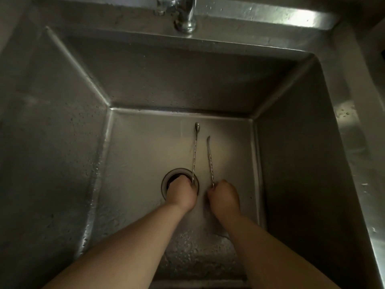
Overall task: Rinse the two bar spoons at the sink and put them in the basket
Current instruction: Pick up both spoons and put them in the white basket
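Note:
Deep in the steel sink [62,142], my left hand [182,195] is closed around the lower end of a twisted bar spoon [195,151] whose teardrop tip points away from me. My right hand [224,199] grips a second bar spoon [210,159], its far end flat and narrow. Both spoons stick out roughly parallel above the sink floor, a hand's width apart. The ends inside my fists are hidden. No basket is in view.
A round drain [166,180] lies under my left hand. The chrome tap [185,15] stands at the back rim, with no stream visible. Water droplets cover the sink floor near me. The steel rim [354,142] runs along the right.

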`<action>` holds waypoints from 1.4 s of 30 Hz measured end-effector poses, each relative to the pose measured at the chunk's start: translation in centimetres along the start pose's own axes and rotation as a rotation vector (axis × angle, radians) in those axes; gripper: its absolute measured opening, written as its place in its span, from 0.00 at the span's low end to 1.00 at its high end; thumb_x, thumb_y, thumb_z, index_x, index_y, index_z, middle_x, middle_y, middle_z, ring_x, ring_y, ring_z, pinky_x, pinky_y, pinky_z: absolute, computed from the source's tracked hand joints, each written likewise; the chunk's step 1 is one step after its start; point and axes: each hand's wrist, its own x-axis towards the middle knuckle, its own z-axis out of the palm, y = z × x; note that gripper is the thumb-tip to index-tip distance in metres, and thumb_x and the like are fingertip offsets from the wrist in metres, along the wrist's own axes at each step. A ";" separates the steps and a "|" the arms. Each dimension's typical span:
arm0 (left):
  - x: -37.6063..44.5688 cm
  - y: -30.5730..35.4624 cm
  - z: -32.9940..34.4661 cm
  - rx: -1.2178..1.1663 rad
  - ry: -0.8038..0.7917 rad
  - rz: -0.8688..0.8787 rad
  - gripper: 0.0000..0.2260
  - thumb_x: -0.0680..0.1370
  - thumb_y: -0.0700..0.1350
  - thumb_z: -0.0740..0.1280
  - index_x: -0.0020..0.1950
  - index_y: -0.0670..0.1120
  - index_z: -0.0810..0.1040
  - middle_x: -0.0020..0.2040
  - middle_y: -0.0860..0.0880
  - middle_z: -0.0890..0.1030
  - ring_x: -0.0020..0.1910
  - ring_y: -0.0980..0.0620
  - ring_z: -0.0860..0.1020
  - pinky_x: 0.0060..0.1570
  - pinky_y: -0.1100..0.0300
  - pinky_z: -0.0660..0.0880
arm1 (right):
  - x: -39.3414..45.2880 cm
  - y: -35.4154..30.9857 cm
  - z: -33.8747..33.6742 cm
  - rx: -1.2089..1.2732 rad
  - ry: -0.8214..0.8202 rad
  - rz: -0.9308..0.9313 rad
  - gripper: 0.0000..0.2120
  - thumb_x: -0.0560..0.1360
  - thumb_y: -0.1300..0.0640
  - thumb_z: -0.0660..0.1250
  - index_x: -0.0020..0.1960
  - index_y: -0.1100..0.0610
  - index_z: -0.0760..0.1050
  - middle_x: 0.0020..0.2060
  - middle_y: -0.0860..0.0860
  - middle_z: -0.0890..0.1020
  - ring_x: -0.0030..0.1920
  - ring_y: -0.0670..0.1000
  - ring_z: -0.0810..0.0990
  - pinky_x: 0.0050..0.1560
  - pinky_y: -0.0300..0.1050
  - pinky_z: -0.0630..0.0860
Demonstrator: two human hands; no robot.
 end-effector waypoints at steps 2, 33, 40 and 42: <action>-0.8 -0.3 -0.8 -0.031 0.024 0.020 0.09 0.78 0.43 0.64 0.49 0.39 0.81 0.50 0.39 0.84 0.52 0.39 0.80 0.46 0.54 0.72 | -0.8 -0.3 -0.4 0.055 0.008 -0.013 0.09 0.75 0.60 0.63 0.50 0.65 0.78 0.51 0.63 0.83 0.53 0.62 0.81 0.47 0.47 0.74; -34.7 32.5 -23.3 -0.139 0.314 1.098 0.12 0.73 0.40 0.71 0.38 0.51 0.70 0.27 0.56 0.69 0.31 0.61 0.72 0.31 0.72 0.66 | -33.1 6.5 -44.2 0.555 0.852 -0.227 0.03 0.72 0.59 0.70 0.42 0.53 0.77 0.36 0.44 0.78 0.37 0.44 0.75 0.39 0.35 0.68; -40.8 40.0 -18.6 -0.199 -0.090 1.061 0.10 0.77 0.44 0.67 0.46 0.59 0.70 0.41 0.58 0.81 0.41 0.69 0.79 0.29 0.75 0.72 | -35.2 14.5 -49.8 0.550 0.907 -0.084 0.10 0.74 0.58 0.66 0.36 0.48 0.72 0.33 0.43 0.78 0.32 0.41 0.76 0.27 0.31 0.66; -41.6 41.3 -16.5 -0.254 -0.265 0.945 0.09 0.77 0.44 0.67 0.47 0.59 0.71 0.45 0.57 0.82 0.40 0.65 0.82 0.30 0.69 0.78 | -34.8 16.7 -50.3 0.529 0.887 -0.016 0.12 0.75 0.58 0.65 0.35 0.48 0.71 0.33 0.43 0.78 0.29 0.42 0.76 0.24 0.32 0.68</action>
